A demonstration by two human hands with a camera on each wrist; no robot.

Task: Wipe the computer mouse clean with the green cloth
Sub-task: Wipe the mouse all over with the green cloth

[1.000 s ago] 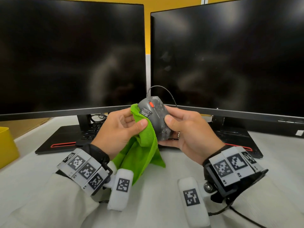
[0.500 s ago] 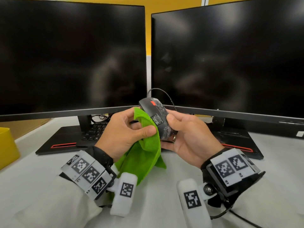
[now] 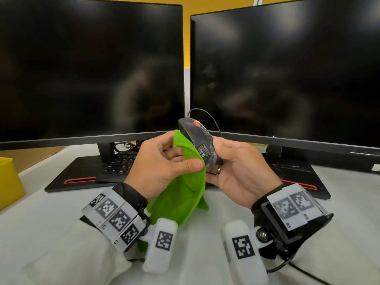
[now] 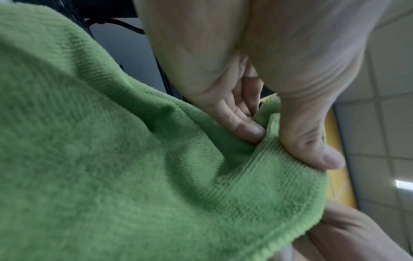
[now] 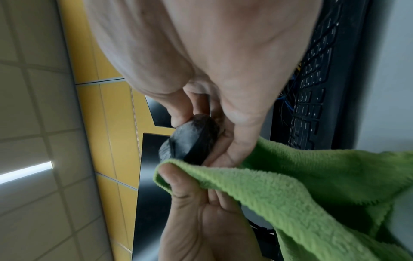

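Note:
A dark grey wired mouse (image 3: 200, 144) with a red scroll wheel is held up above the desk, nose tilted up and away. My right hand (image 3: 236, 167) grips it from the right, thumb on its side; the right wrist view shows its rear end (image 5: 190, 141). My left hand (image 3: 164, 163) pinches the green cloth (image 3: 185, 188) between thumb and fingers and holds it against the mouse's left side. In the left wrist view the cloth (image 4: 134, 167) fills most of the frame, and my thumb (image 4: 312, 144) lies on its fold. The cloth's tail hangs down toward the desk.
Two dark monitors (image 3: 92, 68) (image 3: 287, 68) stand close behind the hands. A black keyboard (image 3: 119, 163) lies under the left monitor on a black stand base. A yellow box (image 3: 8, 182) sits at the far left. The mouse cable (image 3: 205, 116) loops up behind.
The right hand has turned the mouse so its label faces me more. The left hand has slid the cloth down along the mouse's left side. Both hands sit slightly higher.

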